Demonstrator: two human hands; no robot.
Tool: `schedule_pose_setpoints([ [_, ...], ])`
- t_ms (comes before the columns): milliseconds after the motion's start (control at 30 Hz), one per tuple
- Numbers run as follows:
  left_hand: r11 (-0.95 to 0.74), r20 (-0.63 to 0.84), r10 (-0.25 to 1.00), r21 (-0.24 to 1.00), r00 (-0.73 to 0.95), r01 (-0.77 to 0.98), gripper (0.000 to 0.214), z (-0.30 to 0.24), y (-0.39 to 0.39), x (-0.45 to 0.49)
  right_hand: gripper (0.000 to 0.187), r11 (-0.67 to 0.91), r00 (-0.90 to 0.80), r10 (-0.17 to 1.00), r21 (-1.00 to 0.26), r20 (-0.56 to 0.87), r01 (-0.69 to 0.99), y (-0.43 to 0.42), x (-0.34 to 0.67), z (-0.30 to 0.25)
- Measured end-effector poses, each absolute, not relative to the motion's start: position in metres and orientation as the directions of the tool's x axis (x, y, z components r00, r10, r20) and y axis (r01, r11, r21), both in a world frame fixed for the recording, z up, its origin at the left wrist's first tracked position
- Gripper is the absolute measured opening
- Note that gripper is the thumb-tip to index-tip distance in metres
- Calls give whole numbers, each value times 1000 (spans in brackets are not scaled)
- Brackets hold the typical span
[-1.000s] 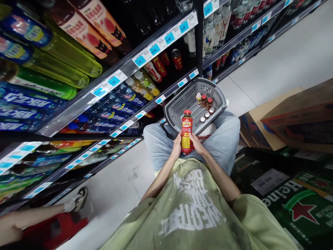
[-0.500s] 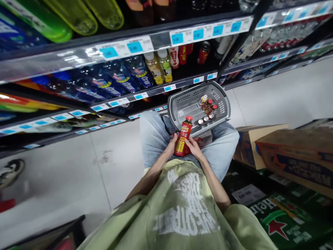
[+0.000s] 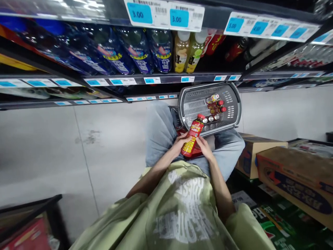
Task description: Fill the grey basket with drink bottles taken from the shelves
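Note:
A red drink bottle point(image 3: 193, 136) with a red cap and yellow print is held tilted above my lap, cap pointing away from me. My left hand point(image 3: 182, 141) grips its left side, fingers closed on the label. On the other side my right hand point(image 3: 204, 146) closes round the bottle with its thumb along the edge. Just past the cap stands a grey shopping basket point(image 3: 184, 99), between my knees and the shelf. Inside it lie a few small bottles point(image 3: 216, 105) with red caps and several cans point(image 3: 211, 118) seen by their silver ends.
Shelves ahead hold blue-labelled bottles point(image 3: 140, 57) and two juice bottles point(image 3: 193, 52) above price tags point(image 3: 187, 79). Cardboard boxes point(image 3: 293, 173) and green beer cases point(image 3: 275, 222) are stacked on my right. A dark-framed stand point(image 3: 31, 215) is at lower left, on the pale floor point(image 3: 117, 139).
My view has shifted, so the shelves sit higher and nearer. The bottle stays in both hands, and my left fingers now reach further across its label. The shoe at left has gone from view.

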State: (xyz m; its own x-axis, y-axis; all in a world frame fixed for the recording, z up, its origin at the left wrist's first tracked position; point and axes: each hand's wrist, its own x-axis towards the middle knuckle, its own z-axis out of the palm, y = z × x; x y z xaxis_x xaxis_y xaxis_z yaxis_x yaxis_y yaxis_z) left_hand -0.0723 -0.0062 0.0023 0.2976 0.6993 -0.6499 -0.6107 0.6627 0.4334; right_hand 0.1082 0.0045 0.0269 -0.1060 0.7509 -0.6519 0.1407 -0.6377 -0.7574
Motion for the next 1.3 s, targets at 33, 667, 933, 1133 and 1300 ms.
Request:
schedule_pose_setpoints([
  [33, 664, -655, 691, 408, 307, -626, 75, 3, -6, -73, 60, -630, -55, 762, -758, -646, 170, 15, 112, 27],
  [667, 713, -730, 607, 328, 312, -620, 75, 21, -6, -74, 36, -132, -181, 922, -718, -342, 683, 138, 96, 29],
  [933, 718, -682, 689, 600, 244, -352, 59, 24, -9, -79, 19, -164, -178, 919, -751, -352, 640, 124, 103, 33],
  [1133, 463, -519, 843, 834, 142, 301, 48, 26, 3, -100, 19, -216, -106, 938, -797, -330, 564, 99, 111, 31],
  [1300, 434, -477, 863, 868, 166, 240, 35, 3, 43, -110, 21, -226, -96, 919, -710, -382, 667, 95, 107, 31],
])
